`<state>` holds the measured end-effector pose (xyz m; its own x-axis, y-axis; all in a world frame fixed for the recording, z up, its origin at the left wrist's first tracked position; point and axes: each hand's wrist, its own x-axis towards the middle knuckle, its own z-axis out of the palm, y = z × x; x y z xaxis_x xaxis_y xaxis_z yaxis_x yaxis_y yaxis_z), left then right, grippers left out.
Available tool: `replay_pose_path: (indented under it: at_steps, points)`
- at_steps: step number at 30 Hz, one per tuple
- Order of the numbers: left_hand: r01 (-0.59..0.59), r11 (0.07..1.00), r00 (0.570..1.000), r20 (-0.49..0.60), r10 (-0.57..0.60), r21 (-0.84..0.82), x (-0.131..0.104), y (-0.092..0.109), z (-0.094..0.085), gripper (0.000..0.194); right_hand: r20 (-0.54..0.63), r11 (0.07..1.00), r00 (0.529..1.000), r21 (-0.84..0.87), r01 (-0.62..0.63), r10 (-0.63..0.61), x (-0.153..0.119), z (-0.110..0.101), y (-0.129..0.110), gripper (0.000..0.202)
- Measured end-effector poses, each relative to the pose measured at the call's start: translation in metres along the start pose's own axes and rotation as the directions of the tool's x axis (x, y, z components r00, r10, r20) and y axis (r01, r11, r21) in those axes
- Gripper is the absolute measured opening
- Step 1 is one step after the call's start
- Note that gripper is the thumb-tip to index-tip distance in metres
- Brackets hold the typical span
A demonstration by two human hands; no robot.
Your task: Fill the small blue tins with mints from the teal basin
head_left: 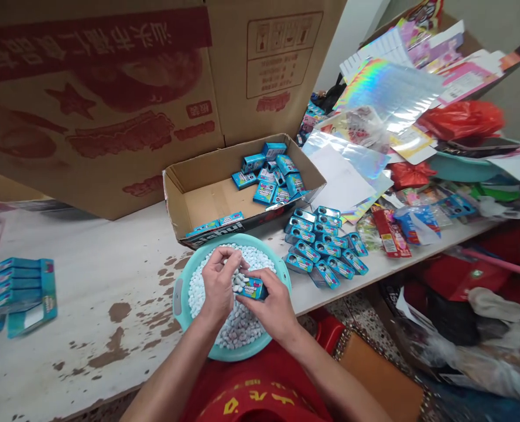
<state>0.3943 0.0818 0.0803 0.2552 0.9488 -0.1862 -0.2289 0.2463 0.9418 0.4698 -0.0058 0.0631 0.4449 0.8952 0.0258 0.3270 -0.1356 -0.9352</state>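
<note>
Head view: near the front edge of the tabletop [146, 264], a round turquoise plastic basin [178, 293] filled with small white candies [242, 337] sits under both hands, its near rim overhanging that edge. The right hand [274, 302] has its fingers clamped on a small blue printed cardboard box [253, 288], the thumb along the near side and the other fingers along the far side, so the box lies between them above the candies. The box's left end points at the left hand [218, 284], whose fingers are curled in with the tips close to the thumb, just beside that end; a few white candies show there, but whether the fingertips grip any cannot be told. Behind the basin stands a shallow open brown cardboard tray [207, 193], with blue boxes [271, 179] heaped toward its right end. To the basin's right, clear-sided blue packs [325, 249] stand grouped by the tabletop's front edge.
</note>
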Motion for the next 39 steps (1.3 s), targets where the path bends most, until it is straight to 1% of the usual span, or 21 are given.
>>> replay_pose_path:
  at_steps: [3,9,14,18,23,27,29,31,32,33,34,35,36,37,38,39]
  points:
    - [-0.033,0.998,0.999,-0.017,0.034,0.049,0.001,-0.002,0.0,0.014,-0.006,1.0,1.0,-0.006,-0.008,0.008,0.001,-0.001,-0.002,0.033]
    - [-0.065,0.998,0.997,-0.033,0.066,0.012,-0.001,0.002,0.005,0.013,-0.027,1.0,1.0,0.012,0.003,-0.002,0.001,-0.002,-0.005,0.033]
    - [-0.031,0.999,0.999,-0.014,0.031,-0.011,-0.004,0.006,0.008,0.015,-0.027,1.0,1.0,0.028,-0.013,0.014,0.0,-0.003,-0.005,0.033]
    - [-0.051,0.998,0.999,0.018,0.051,-0.024,-0.006,0.005,0.008,0.016,-0.014,0.997,1.0,0.07,-0.014,0.015,0.001,-0.003,-0.002,0.034]
    - [0.001,0.997,0.998,0.06,0.004,-0.078,-0.006,0.004,0.008,0.015,-0.038,0.993,0.999,0.112,-0.029,0.033,0.002,-0.002,0.002,0.033]
    - [0.046,0.992,0.993,0.11,-0.033,-0.114,-0.013,0.014,0.008,0.015,-0.042,0.992,0.999,0.127,-0.006,0.011,0.001,-0.004,0.001,0.032]
    - [0.017,0.992,0.992,0.126,-0.001,-0.125,-0.014,0.021,0.006,0.014,-0.051,0.989,0.998,0.143,0.035,-0.028,0.0,-0.006,0.004,0.034]
    - [-0.038,0.994,0.994,0.099,0.048,-0.102,-0.008,0.021,-0.001,0.014,-0.065,0.989,0.997,0.138,0.05,-0.041,-0.001,-0.007,0.008,0.034]
    - [-0.068,0.996,0.995,0.066,0.071,-0.054,-0.001,0.017,-0.007,0.015,-0.072,0.991,0.997,0.124,0.044,-0.035,-0.002,-0.008,0.01,0.033]
    - [-0.095,0.995,0.995,0.032,0.094,0.04,0.007,0.01,-0.015,0.016,-0.08,0.994,0.996,0.107,0.035,-0.027,-0.003,-0.009,0.012,0.031]
    - [-0.112,0.978,0.994,0.01,0.112,0.179,0.016,0.0,-0.024,0.018,-0.084,0.995,0.996,0.092,0.027,-0.02,-0.003,-0.012,0.013,0.03]
    - [-0.121,0.929,0.992,0.01,0.125,0.35,0.025,-0.012,-0.034,0.019,-0.084,0.996,0.996,0.082,0.026,-0.019,-0.005,-0.015,0.014,0.029]
    - [-0.125,0.836,0.992,0.045,0.119,0.534,0.034,-0.026,-0.043,0.02,-0.084,0.996,0.996,0.081,0.032,-0.025,-0.006,-0.018,0.014,0.029]
    - [-0.135,0.719,0.991,0.102,0.089,0.682,0.041,-0.039,-0.052,0.019,-0.085,0.995,0.996,0.088,0.046,-0.038,-0.007,-0.022,0.013,0.03]
    - [-0.153,0.598,0.986,0.16,0.042,0.786,0.046,-0.053,-0.06,0.021,-0.088,0.994,0.995,0.097,0.06,-0.051,-0.007,-0.025,0.013,0.031]
    - [-0.176,0.483,0.978,0.209,-0.014,0.858,0.049,-0.064,-0.065,0.025,-0.096,0.992,0.994,0.105,0.07,-0.06,-0.007,-0.027,0.013,0.032]
